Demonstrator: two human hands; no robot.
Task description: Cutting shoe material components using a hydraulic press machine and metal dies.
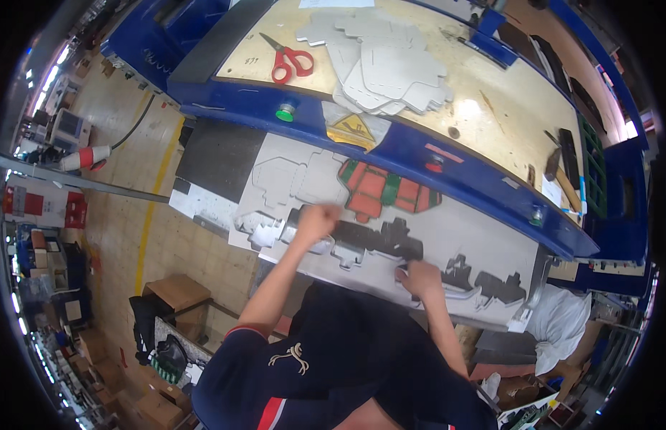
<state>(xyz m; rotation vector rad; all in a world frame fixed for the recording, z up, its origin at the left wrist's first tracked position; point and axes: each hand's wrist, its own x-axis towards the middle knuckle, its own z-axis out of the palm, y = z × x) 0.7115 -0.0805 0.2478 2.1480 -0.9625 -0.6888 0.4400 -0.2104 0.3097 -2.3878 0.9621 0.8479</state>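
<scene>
A large grey cardboard sheet (483, 236) with several cut-out openings lies on the press bed in front of me. My left hand (317, 223) is closed over its left-middle part, beside a long dark opening; what its fingers hold is hidden. Farther right, my right hand (423, 279) pinches the cut cardboard near the sheet's front edge. Beyond both hands, a red-and-green cutting die (390, 190) rests on the sheet. An outlined shape (275, 175) shows in the cardboard to the left of the die.
The press's blue beam (275, 115) crosses behind the sheet, with a green button (285, 112) on it. On the wooden top lie red-handled scissors (290, 61), a pile of cut grey pieces (390, 64) and a hammer (562, 175). A cardboard box (176, 294) stands at lower left.
</scene>
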